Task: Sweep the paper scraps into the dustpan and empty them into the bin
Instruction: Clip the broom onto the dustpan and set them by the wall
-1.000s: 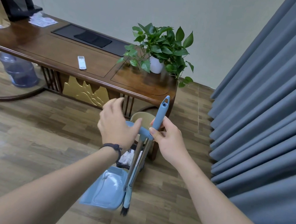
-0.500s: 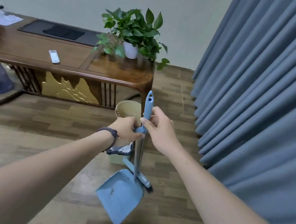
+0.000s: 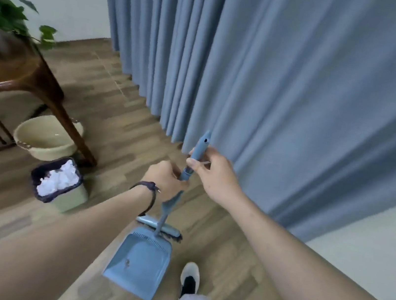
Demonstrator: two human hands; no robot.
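Note:
A blue dustpan point(image 3: 138, 265) hangs upright in front of me, its pan empty apart from a small dark speck. My left hand point(image 3: 165, 179) is closed around the top of its handle. A blue broom head point(image 3: 160, 228) lies crosswise just behind the pan. My right hand point(image 3: 209, 175) grips the blue broom handle point(image 3: 201, 147) near its top. A small green bin point(image 3: 59, 183) with a dark liner stands on the floor to the left, filled with white paper scraps point(image 3: 58, 178).
A cream bucket point(image 3: 46, 136) sits behind the bin under the wooden desk point(image 3: 34, 80), with a potted plant point(image 3: 3, 12) on top. Blue curtains point(image 3: 279, 85) hang close on the right. My foot in a white shoe point(image 3: 191, 277) stands by the dustpan on the wood floor.
The view has swung right, away from the desk and toward the curtains. Both hands still hold the broom and dustpan, which now hang farther from the bin.

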